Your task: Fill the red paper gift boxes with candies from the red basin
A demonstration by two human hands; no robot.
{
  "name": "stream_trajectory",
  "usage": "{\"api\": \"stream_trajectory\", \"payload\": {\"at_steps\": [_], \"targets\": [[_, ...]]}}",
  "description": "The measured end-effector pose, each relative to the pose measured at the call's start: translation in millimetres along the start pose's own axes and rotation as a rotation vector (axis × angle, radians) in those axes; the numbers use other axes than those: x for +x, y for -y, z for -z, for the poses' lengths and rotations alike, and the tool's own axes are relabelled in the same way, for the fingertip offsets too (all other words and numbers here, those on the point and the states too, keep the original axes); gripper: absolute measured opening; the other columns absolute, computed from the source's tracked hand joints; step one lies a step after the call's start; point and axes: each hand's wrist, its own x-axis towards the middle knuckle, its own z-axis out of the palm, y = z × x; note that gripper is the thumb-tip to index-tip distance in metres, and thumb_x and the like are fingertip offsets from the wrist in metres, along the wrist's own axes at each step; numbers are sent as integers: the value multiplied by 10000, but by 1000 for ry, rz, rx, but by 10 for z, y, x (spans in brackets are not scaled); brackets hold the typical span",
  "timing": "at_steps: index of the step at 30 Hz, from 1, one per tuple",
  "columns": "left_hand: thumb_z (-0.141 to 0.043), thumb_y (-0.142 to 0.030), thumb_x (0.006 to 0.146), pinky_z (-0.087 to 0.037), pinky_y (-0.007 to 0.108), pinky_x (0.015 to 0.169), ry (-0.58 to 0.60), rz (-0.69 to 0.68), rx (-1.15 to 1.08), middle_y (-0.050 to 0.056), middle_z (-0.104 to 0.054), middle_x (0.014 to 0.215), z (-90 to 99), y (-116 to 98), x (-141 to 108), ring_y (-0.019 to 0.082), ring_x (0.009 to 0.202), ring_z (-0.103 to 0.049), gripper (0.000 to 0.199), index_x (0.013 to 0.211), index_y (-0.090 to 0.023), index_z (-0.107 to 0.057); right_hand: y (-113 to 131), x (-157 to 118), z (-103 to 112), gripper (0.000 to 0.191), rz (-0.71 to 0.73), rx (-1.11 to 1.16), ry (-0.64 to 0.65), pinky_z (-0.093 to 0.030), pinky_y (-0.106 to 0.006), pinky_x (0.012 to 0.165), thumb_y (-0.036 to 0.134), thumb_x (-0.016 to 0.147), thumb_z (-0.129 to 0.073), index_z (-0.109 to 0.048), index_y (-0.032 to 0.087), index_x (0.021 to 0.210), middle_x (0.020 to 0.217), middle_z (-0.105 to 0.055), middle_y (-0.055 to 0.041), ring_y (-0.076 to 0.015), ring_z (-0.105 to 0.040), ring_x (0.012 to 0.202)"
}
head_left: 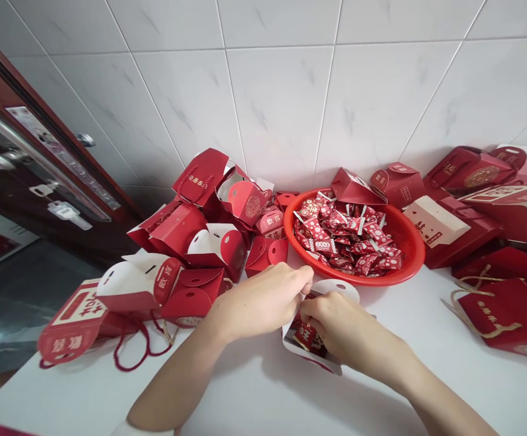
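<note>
Directly before me on the white table stands an open candy box [291,342], white inside, with red wrapped candies [306,336] in it. My left hand [277,297] is closed at the box's far left side, its fingertips curled over the rim and partly hidden. My right hand [343,330] reaches down into the box from the right. Its fingers are curled among the candies, and what they hold, if anything, is hidden. Just behind the box sits a red plastic basin [411,257] with many red-and-white wrapped candies [343,233].
Several red gift boxes [182,233] with cords crowd the left side of the white table [249,393]. More red boxes [509,315] stand at the right. A tiled wall [277,103] closes off the back. At far left is a door [63,151] with keys in its lock.
</note>
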Motion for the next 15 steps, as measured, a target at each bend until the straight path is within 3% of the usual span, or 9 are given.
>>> {"api": "stream_trajectory", "payload": {"at_steps": [4,9,15], "targets": [[-446,-113,914,-295,279,507,34,-6,30,5,-605,731,18,-16,-1,158,623,-530,161,793,-217,-470,-17,29,-28,253,32,-67,73,-202,-290,545,-51,742,-525,-650,164,697,683,-610,-25,-124,-381,585],[-436,-119,927,-304,284,524,39,-6,56,6,-591,723,5,3,2,160,615,-523,164,800,-215,-474,-17,14,19,188,76,-67,186,-239,-274,548,-25,756,-593,-656,151,736,830,-666,-56,-131,-448,642],[-452,-115,930,-310,292,518,29,-16,61,15,-626,739,-16,28,13,164,623,-568,160,809,-208,-500,-121,-141,168,244,136,-47,43,-301,-259,558,-42,798,-587,-668,178,865,830,-680,-41,-143,-546,669]]}}
